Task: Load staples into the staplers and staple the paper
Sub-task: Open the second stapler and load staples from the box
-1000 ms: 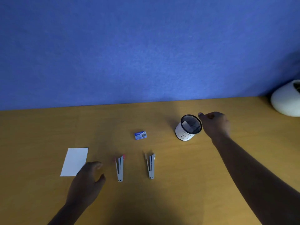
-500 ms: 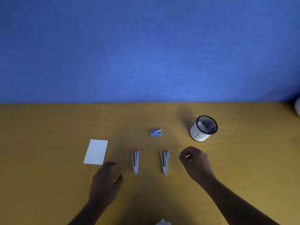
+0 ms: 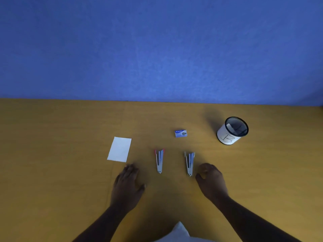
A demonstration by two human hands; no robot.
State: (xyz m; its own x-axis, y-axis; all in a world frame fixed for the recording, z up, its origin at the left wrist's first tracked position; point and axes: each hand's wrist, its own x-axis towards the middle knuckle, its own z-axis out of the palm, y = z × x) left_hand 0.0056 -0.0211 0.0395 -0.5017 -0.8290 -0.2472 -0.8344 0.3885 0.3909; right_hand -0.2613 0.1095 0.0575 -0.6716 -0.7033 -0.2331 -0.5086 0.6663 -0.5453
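Note:
Two staplers lie opened out on the wooden table: one with red tips [image 3: 159, 160] on the left, a grey one [image 3: 190, 163] on the right. A small blue staple box [image 3: 180, 133] sits beyond them. A white paper sheet [image 3: 119, 149] lies to the left. My left hand [image 3: 128, 184] rests flat on the table, just near of the paper and left of the red-tipped stapler, holding nothing. My right hand [image 3: 211, 180] sits right of the grey stapler's near end, fingers curled in, with nothing visible in them.
A black mesh cup [image 3: 232, 131] with a white label marked "B" stands at the back right. A blue wall closes off the table's far edge. A bit of white cloth [image 3: 179, 231] shows at the bottom edge.
My right hand has drawn back from the mesh cup to beside the grey stapler's near end. My left hand has stayed near the paper. The view has shifted right.

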